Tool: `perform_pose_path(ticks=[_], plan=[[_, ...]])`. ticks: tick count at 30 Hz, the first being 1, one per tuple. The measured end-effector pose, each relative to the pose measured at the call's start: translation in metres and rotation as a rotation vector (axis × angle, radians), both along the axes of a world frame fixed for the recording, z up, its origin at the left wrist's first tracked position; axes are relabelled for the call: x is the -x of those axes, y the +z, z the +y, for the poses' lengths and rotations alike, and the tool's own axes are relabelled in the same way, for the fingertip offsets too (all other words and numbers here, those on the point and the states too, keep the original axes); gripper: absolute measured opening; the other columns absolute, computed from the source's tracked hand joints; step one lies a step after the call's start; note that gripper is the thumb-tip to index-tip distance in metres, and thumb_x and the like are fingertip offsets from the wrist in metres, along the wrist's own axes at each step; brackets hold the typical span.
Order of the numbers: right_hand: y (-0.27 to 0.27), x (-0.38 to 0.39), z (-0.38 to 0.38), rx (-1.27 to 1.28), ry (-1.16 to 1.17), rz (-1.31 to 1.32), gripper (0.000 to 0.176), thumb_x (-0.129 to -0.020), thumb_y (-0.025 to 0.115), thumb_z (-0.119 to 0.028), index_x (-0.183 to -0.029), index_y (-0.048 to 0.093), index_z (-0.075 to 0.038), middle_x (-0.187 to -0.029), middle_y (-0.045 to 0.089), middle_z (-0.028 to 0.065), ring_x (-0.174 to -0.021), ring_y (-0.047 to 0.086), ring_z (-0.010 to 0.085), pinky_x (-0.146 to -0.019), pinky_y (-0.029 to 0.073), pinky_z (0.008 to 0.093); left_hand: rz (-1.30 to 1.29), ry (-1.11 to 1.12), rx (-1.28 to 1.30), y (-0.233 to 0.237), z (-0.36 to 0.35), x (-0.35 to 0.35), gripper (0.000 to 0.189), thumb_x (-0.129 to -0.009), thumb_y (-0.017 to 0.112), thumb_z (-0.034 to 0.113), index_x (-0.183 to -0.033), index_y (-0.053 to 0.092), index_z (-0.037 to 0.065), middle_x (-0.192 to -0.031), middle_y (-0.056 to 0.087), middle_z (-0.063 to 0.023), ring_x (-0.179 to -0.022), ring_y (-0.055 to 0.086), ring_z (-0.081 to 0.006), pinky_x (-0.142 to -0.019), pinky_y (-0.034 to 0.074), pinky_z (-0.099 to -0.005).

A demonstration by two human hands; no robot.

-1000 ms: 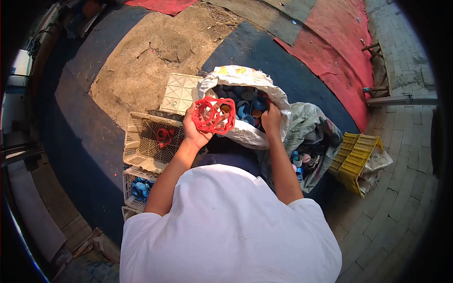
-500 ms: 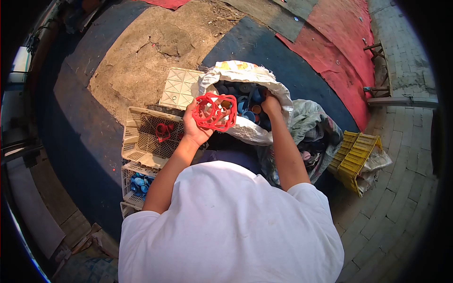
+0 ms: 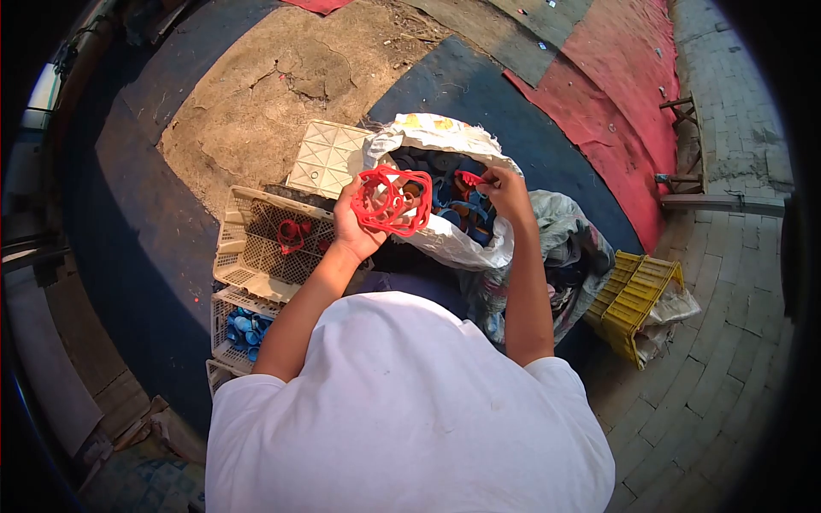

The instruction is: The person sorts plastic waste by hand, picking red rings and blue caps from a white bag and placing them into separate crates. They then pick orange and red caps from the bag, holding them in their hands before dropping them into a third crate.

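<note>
My left hand is closed on several red plastic frames, with small white and orange pieces showing inside them. It holds them over the near left rim of a white woven sack. The sack lies open, full of dark, blue and orange plastic pieces. Over the right part of its mouth, my right hand pinches a small red plastic piece. The exact kind of this piece is too small to make out.
Left of me, a cream crate holds red pieces, and a lower crate holds blue ones. An upturned cream crate lies beyond. A second sack and yellow crates stand at right.
My right hand has come up out of the sack's contents and now holds a red piece. My left hand keeps the red frames in nearly the same place.
</note>
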State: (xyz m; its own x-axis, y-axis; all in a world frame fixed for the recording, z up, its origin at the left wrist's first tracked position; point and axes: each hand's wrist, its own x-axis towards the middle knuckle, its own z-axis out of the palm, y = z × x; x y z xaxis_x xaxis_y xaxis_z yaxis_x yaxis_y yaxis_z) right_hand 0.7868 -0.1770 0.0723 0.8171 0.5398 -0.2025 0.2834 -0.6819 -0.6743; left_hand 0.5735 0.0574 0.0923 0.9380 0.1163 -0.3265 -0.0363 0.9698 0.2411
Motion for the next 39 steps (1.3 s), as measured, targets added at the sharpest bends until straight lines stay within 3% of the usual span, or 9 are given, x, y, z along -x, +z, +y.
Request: perform_pose_path(ticks=[8, 14, 18, 23, 30, 33, 36, 38, 39], plan=[[0.055, 0.034, -0.005, -0.388, -0.182, 0.006, 0.016, -0.082, 0.078, -0.003, -0.095, 0.069, 0.001, -0.083, 0.067, 0.0057, -0.066, 0.056, 0.0103, -0.061, 0.045, 0.0278, -0.024, -0.020, 0.029, 0.000, 0.001, -0.004, 0.065, -0.094, 0.052, 0.051, -0.145, 0.048, 0.011, -0.142, 0.056, -0.0209, -0.119, 0.061, -0.0478, -0.094, 0.054, -0.0634], [0.119, 0.092, 0.022, -0.424, -0.046, -0.306, 0.017, -0.079, 0.080, -0.001, -0.094, 0.073, -0.004, -0.087, 0.067, 0.0051, -0.067, 0.058, 0.0165, -0.062, 0.048, 0.0307, 0.006, 0.009, 0.019, 0.002, -0.001, -0.009, 0.068, -0.094, 0.050, 0.052, -0.148, 0.046, 0.011, -0.143, 0.055, -0.0205, -0.124, 0.059, -0.0436, -0.102, 0.049, -0.0605], [0.120, 0.117, 0.040, -0.509, 0.208, -0.596, 0.024, -0.073, 0.079, 0.004, -0.094, 0.074, -0.007, -0.090, 0.068, 0.0051, -0.075, 0.062, 0.0230, -0.065, 0.052, 0.0340, 0.025, -0.007, 0.031, 0.010, -0.001, -0.007, 0.066, -0.096, 0.050, 0.052, -0.146, 0.048, 0.008, -0.139, 0.057, -0.0196, -0.121, 0.061, -0.0421, -0.101, 0.052, -0.0549], [0.091, 0.139, 0.057, -0.360, 0.414, -0.560, 0.026, -0.074, 0.080, -0.005, -0.099, 0.076, -0.011, -0.094, 0.068, 0.0022, -0.081, 0.063, 0.0221, -0.067, 0.054, 0.0341, -0.008, 0.059, 0.101, -0.002, -0.006, -0.009, 0.065, -0.099, 0.049, 0.053, -0.142, 0.051, 0.005, -0.136, 0.059, -0.0192, -0.121, 0.061, -0.0393, -0.101, 0.053, -0.0539], [0.097, 0.143, 0.058, -0.425, 0.416, -0.441, 0.030, -0.071, 0.088, -0.020, -0.098, 0.077, -0.012, -0.099, 0.069, 0.0034, -0.083, 0.062, 0.0244, -0.071, 0.053, 0.0354, -0.063, 0.077, -0.066, 0.002, -0.011, -0.003, 0.062, -0.095, 0.065, 0.045, -0.142, 0.050, 0.007, -0.138, 0.057, -0.0166, -0.122, 0.061, -0.0367, -0.099, 0.055, -0.0530], [0.104, 0.138, 0.053, -0.452, 0.432, -0.427, 0.025, -0.076, 0.085, -0.023, -0.096, 0.078, -0.012, -0.104, 0.068, 0.0061, -0.097, 0.058, 0.0257, -0.079, 0.051, 0.0365, -0.048, 0.095, -0.094, 0.005, -0.013, -0.002, 0.062, -0.094, 0.066, 0.045, -0.142, 0.050, 0.009, -0.140, 0.056, -0.0154, -0.119, 0.062, -0.0378, -0.097, 0.056, -0.0556], [0.095, 0.136, 0.047, -0.515, 0.130, -0.654, 0.024, -0.080, 0.079, -0.025, -0.099, 0.075, -0.010, -0.108, 0.064, 0.0068, -0.109, 0.051, 0.0254, -0.093, 0.044, 0.0377, -0.075, 0.070, -0.063, 0.013, -0.013, 0.001, 0.054, -0.096, 0.065, 0.041, -0.138, 0.054, 0.008, -0.134, 0.061, -0.0118, -0.119, 0.063, -0.0325, -0.099, 0.054, -0.0528], [0.054, 0.132, 0.058, -0.814, -0.269, -0.139, 0.049, -0.090, 0.071, -0.033, -0.131, 0.060, -0.010, -0.142, 0.046, 0.0117, -0.124, 0.045, 0.0268, -0.099, 0.040, 0.0398, -0.039, 0.102, -0.069, 0.011, -0.016, 0.000, 0.054, -0.096, 0.066, 0.041, -0.138, 0.055, 0.009, -0.133, 0.062, -0.0112, -0.118, 0.064, -0.0327, -0.096, 0.055, -0.0551], [0.050, 0.128, 0.068, -0.974, -0.395, 0.245, 0.052, -0.093, 0.067, -0.037, -0.136, 0.055, -0.010, -0.140, 0.048, 0.0089, -0.125, 0.046, 0.0238, -0.101, 0.041, 0.0381, -0.034, 0.105, -0.070, 0.011, -0.017, 0.000, 0.054, -0.095, 0.066, 0.041, -0.137, 0.055, 0.008, -0.133, 0.062, -0.0112, -0.117, 0.064, -0.0325, -0.095, 0.056, -0.0548]])
